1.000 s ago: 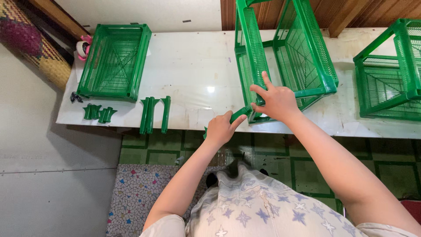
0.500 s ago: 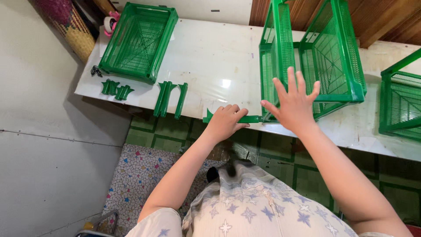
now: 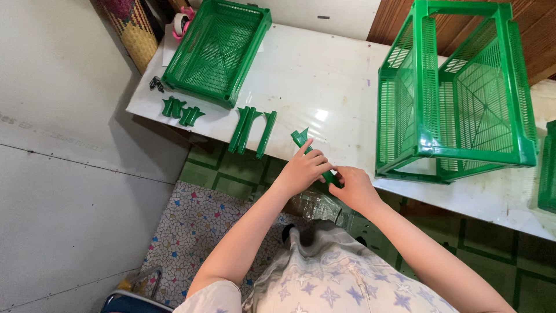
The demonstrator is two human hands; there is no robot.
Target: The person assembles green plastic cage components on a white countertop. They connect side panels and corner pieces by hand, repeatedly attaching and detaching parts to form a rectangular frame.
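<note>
Both hands hold one long green plastic post (image 3: 302, 139) over the near edge of the white table (image 3: 313, 87). My left hand (image 3: 303, 169) wraps its middle, and my right hand (image 3: 354, 186) grips its near end. The post's far tip points away over the table. Just right of my hands stands an assembled green mesh rack (image 3: 457, 93) of stacked crates, upright on the table.
A single green mesh crate (image 3: 217, 49) lies at the back left. Several green posts (image 3: 252, 130) and small green connector pieces (image 3: 180, 110) lie near the table's front edge. Part of another green crate (image 3: 547, 174) shows at the far right. A woven basket (image 3: 130, 29) stands at the left.
My right hand left the side of the green rack and came down to the post. My left hand lifted the post off the table's edge, and both hands now hold it.
</note>
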